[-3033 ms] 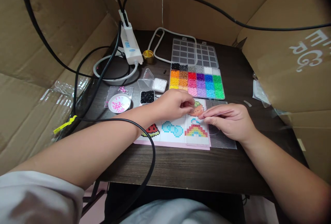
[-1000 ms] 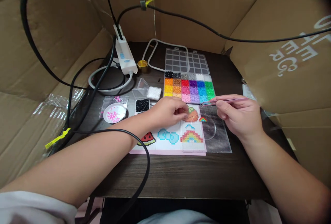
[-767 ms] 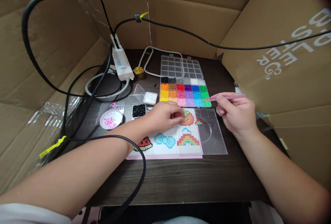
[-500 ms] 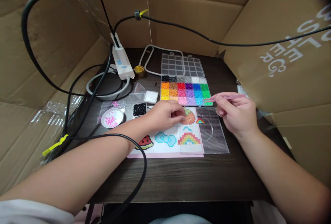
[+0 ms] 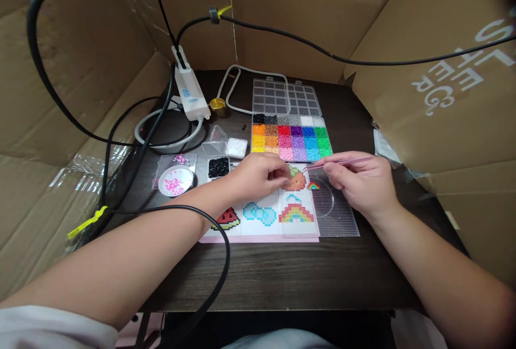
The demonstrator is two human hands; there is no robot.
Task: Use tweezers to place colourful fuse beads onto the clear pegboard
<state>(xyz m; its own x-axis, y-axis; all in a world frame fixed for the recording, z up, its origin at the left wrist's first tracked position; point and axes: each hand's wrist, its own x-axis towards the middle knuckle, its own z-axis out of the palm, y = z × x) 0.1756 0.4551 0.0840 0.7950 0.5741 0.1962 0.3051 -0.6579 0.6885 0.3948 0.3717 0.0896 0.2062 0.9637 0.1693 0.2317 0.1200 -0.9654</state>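
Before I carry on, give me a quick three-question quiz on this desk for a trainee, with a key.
1. Which hand holds the tweezers?
2. True or false: pink beads lie in the dish.
3. What colour is the printed pattern between the watermelon and the big rainbow?
a) purple
b) light blue
c) black

Key:
1. The right hand.
2. True.
3. b: the light blue pattern.
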